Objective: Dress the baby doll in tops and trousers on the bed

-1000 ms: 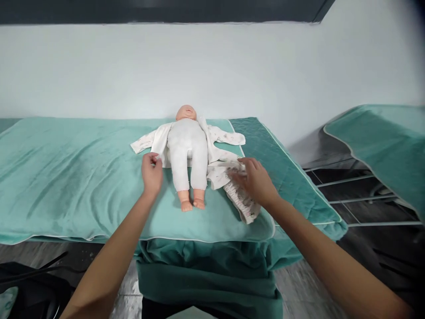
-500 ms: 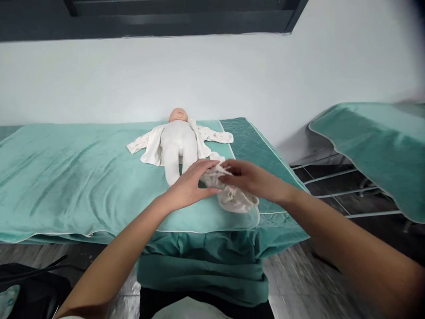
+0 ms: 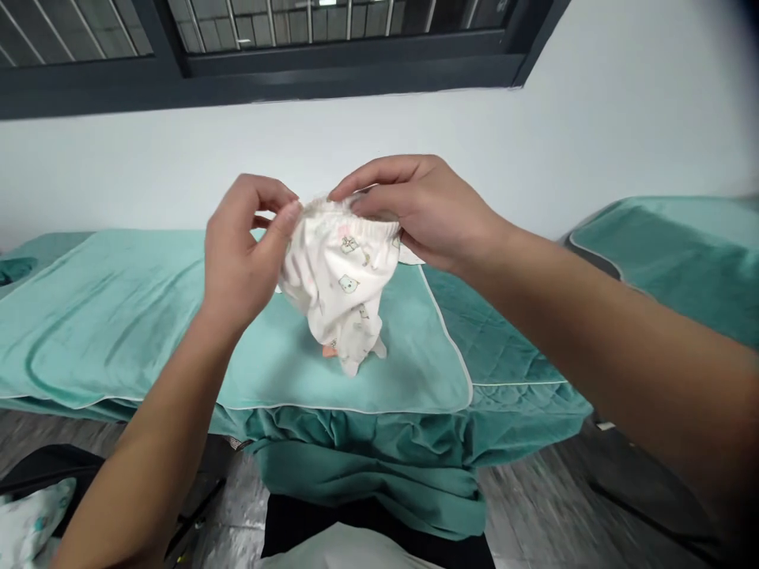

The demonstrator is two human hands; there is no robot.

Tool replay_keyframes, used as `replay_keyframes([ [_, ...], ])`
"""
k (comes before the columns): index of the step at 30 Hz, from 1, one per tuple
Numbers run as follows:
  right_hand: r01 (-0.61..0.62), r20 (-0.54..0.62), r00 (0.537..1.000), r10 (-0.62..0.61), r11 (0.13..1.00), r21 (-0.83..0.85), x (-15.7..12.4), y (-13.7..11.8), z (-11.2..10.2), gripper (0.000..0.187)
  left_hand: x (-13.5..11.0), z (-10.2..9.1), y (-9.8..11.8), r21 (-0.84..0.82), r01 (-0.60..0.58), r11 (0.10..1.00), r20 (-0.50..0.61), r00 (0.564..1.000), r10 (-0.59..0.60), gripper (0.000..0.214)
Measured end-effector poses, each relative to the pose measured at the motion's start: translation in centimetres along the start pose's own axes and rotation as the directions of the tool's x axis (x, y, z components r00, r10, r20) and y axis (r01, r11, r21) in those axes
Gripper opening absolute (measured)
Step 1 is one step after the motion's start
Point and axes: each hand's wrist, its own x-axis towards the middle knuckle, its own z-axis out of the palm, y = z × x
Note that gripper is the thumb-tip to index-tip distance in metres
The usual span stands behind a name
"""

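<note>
Both my hands hold up small white baby trousers (image 3: 344,292) with a printed pattern, in front of my face. My left hand (image 3: 243,245) pinches the left side of the elastic waistband. My right hand (image 3: 415,209) grips the right side of the waistband, fingers curled over it. The garment hangs down bunched between them. The doll on the teal towel (image 3: 148,316) is almost wholly hidden behind the trousers; only a bit of one foot (image 3: 330,351) shows below them.
The teal towel covers a table against a white wall, with a darker teal blanket (image 3: 510,348) at its right end and hanging off the front. Another teal-covered surface (image 3: 676,253) stands at right. A dark-framed window (image 3: 296,39) runs above.
My left hand left the doll's jacket and joined my right at the trousers. Both hands then lifted the trousers off the towel up to eye level, hiding the doll.
</note>
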Motion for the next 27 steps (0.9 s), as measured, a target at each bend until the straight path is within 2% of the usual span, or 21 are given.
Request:
replay_keyframes([
  [3,-0.002,-0.004,1.000,0.002,1.000,-0.018,0.6,-0.6,0.6,0.012,0.4,-0.8,1.1,-0.004,-0.076,0.997,-0.011,0.997,0.076,0.008],
  [6,-0.039,-0.043,0.998,0.041,0.999,0.038,1.3,-0.6,1.1,0.007,0.1,-0.3,1.6,-0.014,-0.137,0.990,0.121,0.983,0.138,0.021],
  [8,-0.052,-0.090,0.994,0.060,0.994,0.095,1.3,-0.4,1.6,0.006,-0.3,0.3,1.6,0.034,-0.144,0.989,0.184,0.973,0.136,0.036],
  [10,-0.051,-0.109,0.992,0.064,0.992,0.114,1.0,-0.1,1.9,0.007,-0.6,0.8,1.4,0.104,-0.128,0.986,0.169,0.979,0.110,0.038],
  [12,-0.019,-0.079,0.997,0.022,0.999,0.044,0.3,0.1,2.1,0.007,-0.8,1.0,1.0,0.144,-0.084,0.986,0.127,0.990,0.066,0.029],
  [14,0.037,-0.003,0.999,-0.037,0.993,-0.114,-0.5,0.4,1.7,0.019,-0.9,0.8,0.7,0.154,-0.016,0.988,0.089,0.996,0.003,0.019],
  [17,0.121,0.116,0.990,-0.082,0.917,-0.380,-1.3,0.9,0.5,0.031,-0.8,0.3,0.2,0.093,0.088,0.992,0.053,0.994,-0.093,0.013],
  [19,0.167,0.135,0.984,-0.115,0.858,-0.486,-1.5,1.4,-0.4,0.033,-0.7,0.2,-0.2,0.002,0.151,0.988,0.037,0.988,-0.151,0.012],
  [21,0.189,0.105,0.982,-0.157,0.846,-0.498,-1.5,1.8,-1.1,0.036,-0.4,0.3,-0.7,-0.104,0.200,0.974,0.023,0.980,-0.198,0.013],
  [24,0.153,0.037,0.988,-0.151,0.902,-0.403,-1.3,2.2,-1.6,0.042,0.0,0.4,-1.4,-0.227,0.246,0.942,0.038,0.969,-0.244,0.017],
  [27,0.117,-0.070,0.987,-0.143,0.948,-0.295,-0.9,2.3,-1.3,0.049,0.1,0.4,-1.1,-0.294,0.311,0.904,0.160,0.948,-0.274,0.027],
])
